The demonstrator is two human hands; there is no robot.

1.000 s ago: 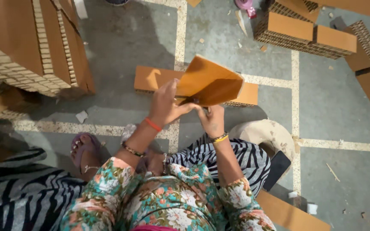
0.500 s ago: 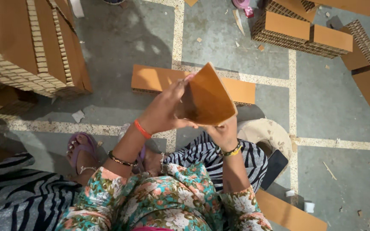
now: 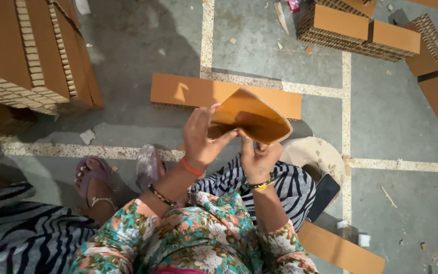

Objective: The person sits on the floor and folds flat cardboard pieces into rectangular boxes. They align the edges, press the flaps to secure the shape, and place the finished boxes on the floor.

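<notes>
Two hands bend a brown cardboard sheet above the seated person's lap.

A honeycomb cardboard stack (image 3: 31,56) stands far left. The left hand (image 3: 201,137) pinches the curved cardboard sheet (image 3: 249,116) at its left edge, fingers closed on it; the right hand (image 3: 257,160) grips its underside. A long cardboard strip (image 3: 188,91) lies on the floor just behind.

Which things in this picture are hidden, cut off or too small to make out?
- Head view: left hand covers the near edge of the folded cardboard piece.
- Right hand: its fingertips are behind that piece.
- Long cardboard strip: its middle is hidden by the piece.
- Honeycomb cardboard stack: cut off by the left edge.
</notes>
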